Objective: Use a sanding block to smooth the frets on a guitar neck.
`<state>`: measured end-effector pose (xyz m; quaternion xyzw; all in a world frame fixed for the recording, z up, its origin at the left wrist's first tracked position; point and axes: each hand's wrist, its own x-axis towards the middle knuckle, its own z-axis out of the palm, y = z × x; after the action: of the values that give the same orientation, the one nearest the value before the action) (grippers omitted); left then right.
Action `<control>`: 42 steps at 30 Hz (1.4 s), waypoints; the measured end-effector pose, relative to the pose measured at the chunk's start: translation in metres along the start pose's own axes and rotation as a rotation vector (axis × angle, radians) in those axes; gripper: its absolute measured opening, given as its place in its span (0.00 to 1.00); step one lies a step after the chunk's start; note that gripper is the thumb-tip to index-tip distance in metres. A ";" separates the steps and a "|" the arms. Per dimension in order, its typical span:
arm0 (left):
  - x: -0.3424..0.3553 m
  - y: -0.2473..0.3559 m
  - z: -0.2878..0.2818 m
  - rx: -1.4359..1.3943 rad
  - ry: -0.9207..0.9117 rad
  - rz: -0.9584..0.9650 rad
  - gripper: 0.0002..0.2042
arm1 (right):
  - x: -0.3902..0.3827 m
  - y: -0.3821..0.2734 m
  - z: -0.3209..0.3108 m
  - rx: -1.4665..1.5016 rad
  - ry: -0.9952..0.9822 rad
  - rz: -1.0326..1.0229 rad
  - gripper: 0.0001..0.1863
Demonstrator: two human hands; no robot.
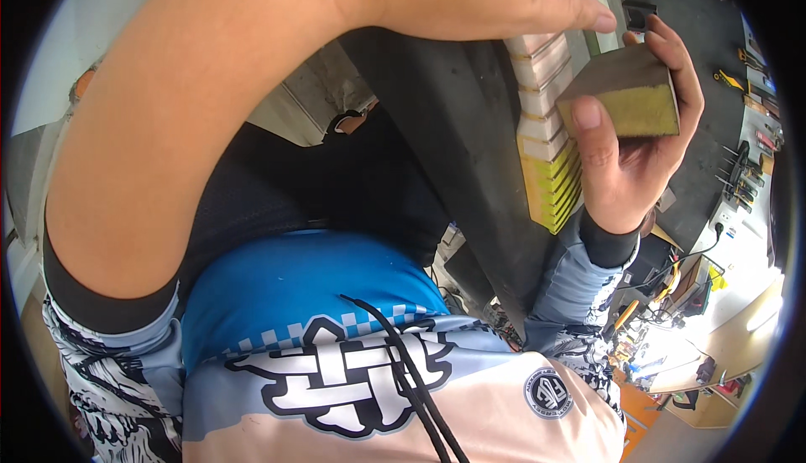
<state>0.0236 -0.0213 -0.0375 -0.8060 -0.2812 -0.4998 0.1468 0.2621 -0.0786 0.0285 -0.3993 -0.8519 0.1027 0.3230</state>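
My right hand (625, 161) grips a squared block (642, 110) with a yellow-green side and a dark grey-brown face, thumb on the near side and fingers behind. Left of it, a long ribbed piece (546, 127) lies along the dark table (445, 119). Its far sections are pinkish white; the near end is yellow-green with thin, close ridges. Over the far end of that piece reaches my left hand (478, 1), one digit stretched toward the block without touching it. I see nothing in this hand, though its other fingers are mostly cut off by the upper edge.
Beyond my right hand, a dark surface (714, 161) holds scattered tools, with a yellow-handled tool (727, 80) among them. A rack of dark tools (740, 176) stands farther right. A black cable (701, 251) and more clutter lie at the lower right.
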 end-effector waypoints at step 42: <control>0.009 0.003 -0.016 -0.114 -0.334 -0.194 0.14 | -0.004 -0.003 -0.033 1.621 0.343 0.543 0.38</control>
<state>0.0170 -0.0289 -0.0221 -0.8538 -0.3491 -0.3863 0.0034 0.2831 -0.0864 0.0539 -0.2456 -0.3311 0.6893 0.5958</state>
